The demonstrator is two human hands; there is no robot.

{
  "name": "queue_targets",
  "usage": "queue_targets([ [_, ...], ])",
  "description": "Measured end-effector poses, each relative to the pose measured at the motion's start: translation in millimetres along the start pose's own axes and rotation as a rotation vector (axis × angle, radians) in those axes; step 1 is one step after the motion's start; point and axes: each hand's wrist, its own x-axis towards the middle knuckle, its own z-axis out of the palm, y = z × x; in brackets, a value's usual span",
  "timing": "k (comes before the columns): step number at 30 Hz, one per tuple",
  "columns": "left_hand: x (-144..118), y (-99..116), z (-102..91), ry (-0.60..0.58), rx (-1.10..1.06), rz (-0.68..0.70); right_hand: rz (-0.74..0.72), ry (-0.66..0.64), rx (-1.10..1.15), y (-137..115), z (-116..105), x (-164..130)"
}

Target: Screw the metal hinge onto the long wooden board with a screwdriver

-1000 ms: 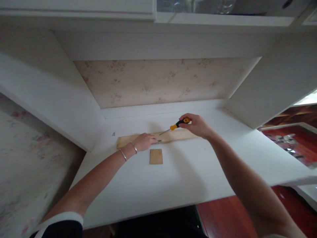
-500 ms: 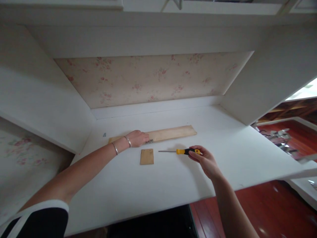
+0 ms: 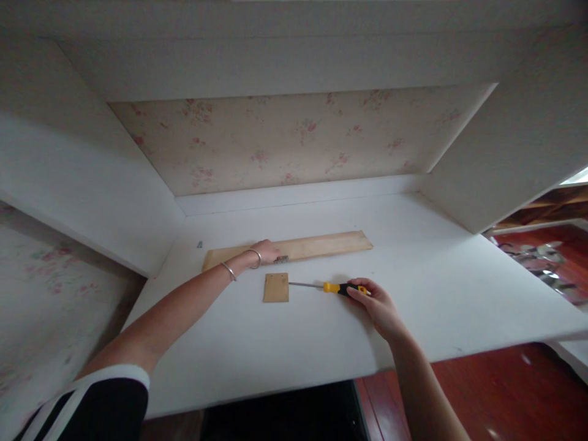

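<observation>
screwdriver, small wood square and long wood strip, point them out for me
screwdriver (image 3: 334,286): head view, on the yellow and black handle.
small wood square (image 3: 276,288): head view, middle of its top face.
long wood strip (image 3: 326,244): head view, bare right half.

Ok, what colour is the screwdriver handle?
Yellow and black, on the screwdriver under the right hand; head view.

Screwdriver (image 3: 327,286): yellow/black handle, thin metal shaft, flat on white desk, tip pointing left, touching small square wood piece (image 3: 276,288). Long wood strip (image 3: 312,245) lies farther back, w/ small metal hinge (image 3: 282,259) at near edge.
</observation>
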Motion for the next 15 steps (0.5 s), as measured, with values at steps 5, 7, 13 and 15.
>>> queue_targets([
  [5,-3.7,-4.3,-9.5,-0.013,0.012,-0.085,-0.007,0.015,-0.011,0.6,1.0,0.4],
  [7,-8.5,-6.3,-14.4,0.022,0.015,-0.084,-0.005,0.014,-0.017,1.5,0.7,0.2],
  [13,-21.3,-16.4,-18.0,0.074,-0.063,0.364,0.018,0.005,-0.011,4.3,-0.7,0.9],
  [15,-20.4,-20.3,-16.3,0.048,-0.071,0.422,0.009,0.007,-0.013,4.6,-0.5,0.9],
])
